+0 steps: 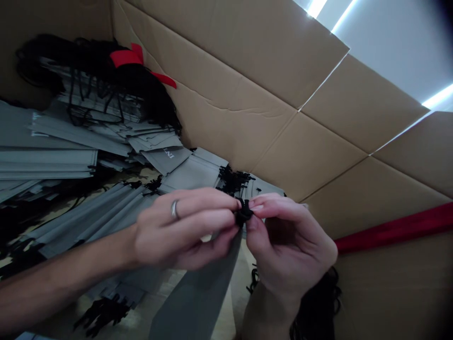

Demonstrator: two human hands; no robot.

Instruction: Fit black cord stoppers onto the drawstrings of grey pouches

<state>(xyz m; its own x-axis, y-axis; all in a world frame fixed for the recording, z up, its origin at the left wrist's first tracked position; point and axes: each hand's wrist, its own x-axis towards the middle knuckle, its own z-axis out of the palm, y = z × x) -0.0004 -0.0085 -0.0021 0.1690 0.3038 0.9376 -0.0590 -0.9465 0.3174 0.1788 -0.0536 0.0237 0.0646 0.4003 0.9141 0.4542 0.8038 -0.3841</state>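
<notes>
My left hand (184,229), with a ring on one finger, and my right hand (288,241) meet at the centre of the view. Both pinch a small black cord knot (243,213) between their fingertips. A grey fabric bag (201,293) hangs down from that knot, below my hands. Behind my fingers lie more grey bags with black cords (233,179).
Piles of flat grey bags (63,156) fill the left side, with a bundle of black cords tied by a red ribbon (130,56) at the top. Brown cardboard walls (283,108) stand behind and to the right. A red band (396,226) crosses the cardboard at right.
</notes>
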